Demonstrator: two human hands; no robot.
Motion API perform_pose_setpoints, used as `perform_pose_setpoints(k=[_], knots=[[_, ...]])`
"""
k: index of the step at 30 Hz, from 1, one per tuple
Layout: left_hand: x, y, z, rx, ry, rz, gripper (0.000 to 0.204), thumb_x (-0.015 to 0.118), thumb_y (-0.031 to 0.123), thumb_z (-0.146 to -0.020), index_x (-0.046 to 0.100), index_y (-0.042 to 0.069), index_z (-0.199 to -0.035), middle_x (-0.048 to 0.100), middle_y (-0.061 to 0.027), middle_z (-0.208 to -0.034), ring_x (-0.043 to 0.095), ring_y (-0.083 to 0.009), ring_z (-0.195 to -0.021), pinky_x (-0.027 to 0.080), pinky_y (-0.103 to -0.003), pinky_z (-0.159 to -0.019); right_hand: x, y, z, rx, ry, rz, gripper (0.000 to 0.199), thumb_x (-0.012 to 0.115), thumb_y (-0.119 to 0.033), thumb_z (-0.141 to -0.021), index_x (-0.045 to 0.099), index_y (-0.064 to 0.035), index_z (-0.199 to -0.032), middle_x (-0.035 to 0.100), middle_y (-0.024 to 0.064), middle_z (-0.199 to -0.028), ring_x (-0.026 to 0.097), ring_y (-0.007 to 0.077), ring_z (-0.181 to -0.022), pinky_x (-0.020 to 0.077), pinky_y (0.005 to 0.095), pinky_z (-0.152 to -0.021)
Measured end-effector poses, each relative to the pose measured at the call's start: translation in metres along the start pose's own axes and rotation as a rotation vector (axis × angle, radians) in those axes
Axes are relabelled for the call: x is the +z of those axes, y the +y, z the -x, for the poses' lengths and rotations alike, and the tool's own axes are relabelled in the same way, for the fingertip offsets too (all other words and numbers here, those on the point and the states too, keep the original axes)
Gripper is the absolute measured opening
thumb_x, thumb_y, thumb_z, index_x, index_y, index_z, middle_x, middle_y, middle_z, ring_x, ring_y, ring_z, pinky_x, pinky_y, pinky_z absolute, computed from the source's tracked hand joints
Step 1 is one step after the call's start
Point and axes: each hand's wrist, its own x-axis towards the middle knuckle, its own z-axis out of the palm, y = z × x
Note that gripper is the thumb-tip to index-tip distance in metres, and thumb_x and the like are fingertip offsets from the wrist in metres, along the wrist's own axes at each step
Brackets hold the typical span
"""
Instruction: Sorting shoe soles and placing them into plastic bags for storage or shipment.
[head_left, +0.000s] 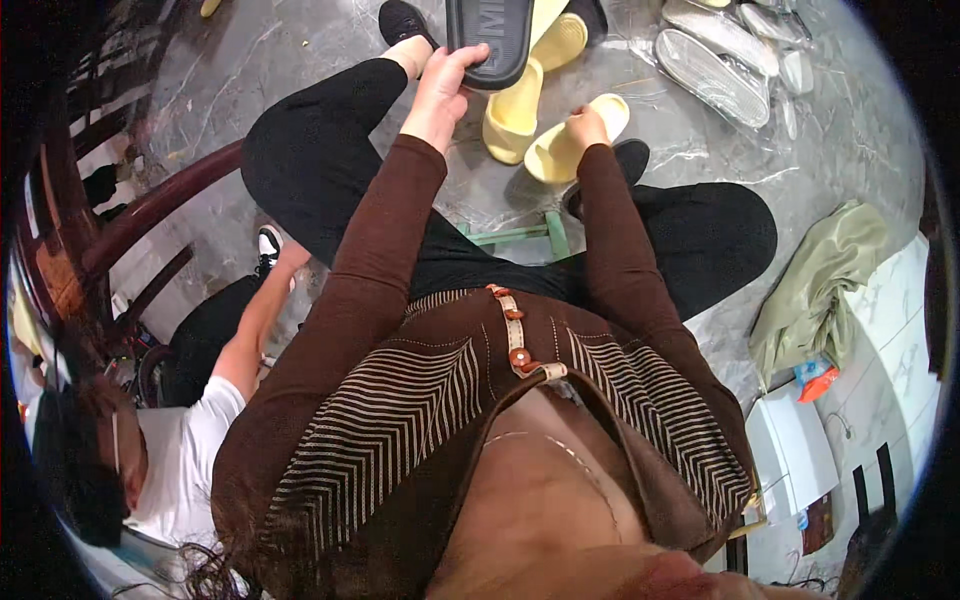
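Observation:
My left hand (pixel 441 92) grips a black slide sandal (pixel 505 62) by its edge, the thumb lying over the flat footbed and the fingers partly hidden. Its far end runs out of the picture. Over to the right, my right hand (pixel 588 126) is closed on a pale yellow slide sandal (pixel 552 158), held tilted low over the floor; its fingertips are hidden. Between my hands lies another yellow slide sandal (pixel 512 128). Just beyond it, a further yellow sandal (pixel 561 40) lies beside a dark one.
Clear-wrapped sandals (pixel 712 78) lie on the grey marbled floor at the far right. A green stool frame (pixel 515 236) shows between my legs. Left are a dark curved wooden rail (pixel 165 205) and a person in a white shirt (pixel 185 450). Olive cloth (pixel 830 270) hangs at right.

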Motion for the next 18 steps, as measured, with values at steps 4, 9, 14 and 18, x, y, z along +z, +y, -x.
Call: perform_pose_setpoints(k=[4,9,14,18], knots=[[0.002,0.025,0.042,0.163,-0.131,0.022,0.022,0.060,0.008,-0.074,0.057,-0.001,-0.094,0.061,-0.0077,-0.089,0.059,-0.0175,-0.081,0.047,-0.030,-0.076,-0.049,-0.047,0.029,-0.176,0.081,-0.018,0.033,0.049,-0.011,-0.068,0.057,-0.0058,-0.099,0.058,0.0207,-0.094,0.054,0.0294,-0.095,0.0401,0.0335,-0.083],[0.003,0.047,0.076,0.241,-0.173,0.111,0.026,0.061,0.007,-0.072,0.055,-0.003,-0.095,0.060,-0.0078,-0.089,0.059,-0.0173,-0.079,0.047,-0.029,-0.074,-0.094,-0.062,0.055,-0.318,0.228,0.042,0.032,0.048,-0.010,-0.069,0.059,-0.0059,-0.098,0.059,0.0201,-0.093,0.056,0.0272,-0.093,0.0409,0.0325,-0.082],[-0.025,0.092,0.119,0.227,-0.149,0.096,0.022,0.062,0.006,-0.069,0.058,-0.004,-0.088,0.061,-0.0081,-0.085,0.059,-0.0173,-0.075,0.047,-0.029,-0.073,-0.125,-0.107,0.118,-0.627,0.325,-0.187,0.030,0.050,-0.011,-0.070,0.058,-0.0001,-0.098,0.059,0.0195,-0.093,0.057,0.0247,-0.089,0.0420,0.0305,-0.080],[-0.045,0.110,0.173,0.445,-0.301,-0.110,0.011,0.060,0.008,-0.068,0.063,0.001,-0.077,0.061,-0.0038,-0.076,0.057,-0.0135,-0.073,0.045,-0.028,-0.069,-0.153,-0.113,0.174,-0.659,0.168,-0.365,0.029,0.053,-0.018,-0.078,0.052,-0.0005,-0.101,0.055,0.0076,-0.090,0.049,0.0153,-0.083,0.0399,0.0285,-0.075]])
